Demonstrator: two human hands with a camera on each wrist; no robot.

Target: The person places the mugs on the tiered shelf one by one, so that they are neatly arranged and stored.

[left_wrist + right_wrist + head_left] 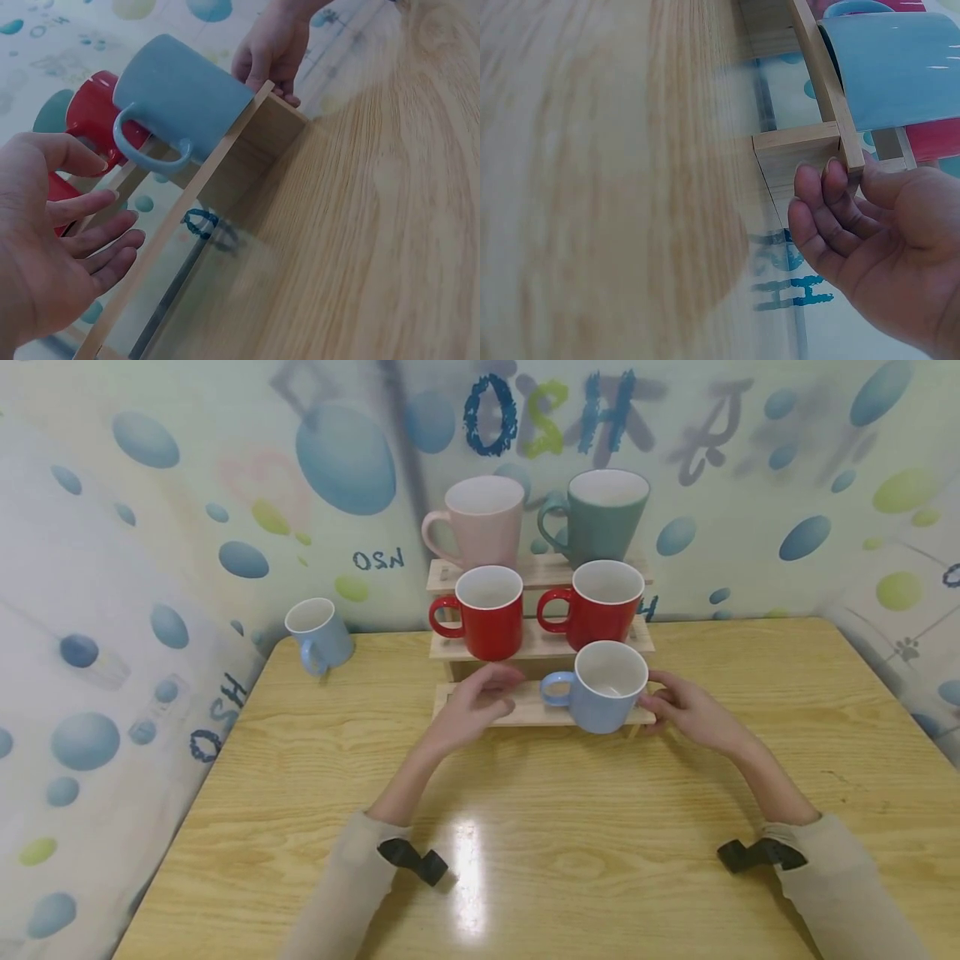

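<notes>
A three-tier wooden mug rack [527, 708] stands against the wall at the back of the table. On the right half of its lowest tier sits a light blue mug [606, 697], upright, its handle to the left. My right hand [693, 710] pinches the right end of that tier, thumb on top and fingers below, as the right wrist view shows. At the tier's left end is my left hand [468, 710], fingers loosely bent and holding nothing; in the left wrist view its fingers [105, 240] are spread beside the board.
Two red mugs [491, 618] fill the middle tier. A pink mug [483, 531] and a green mug [607, 522] stand on the top one. Another light blue mug [330, 639] is at the table's back left corner. A patterned wall [247, 468] borders the wooden table [570, 843].
</notes>
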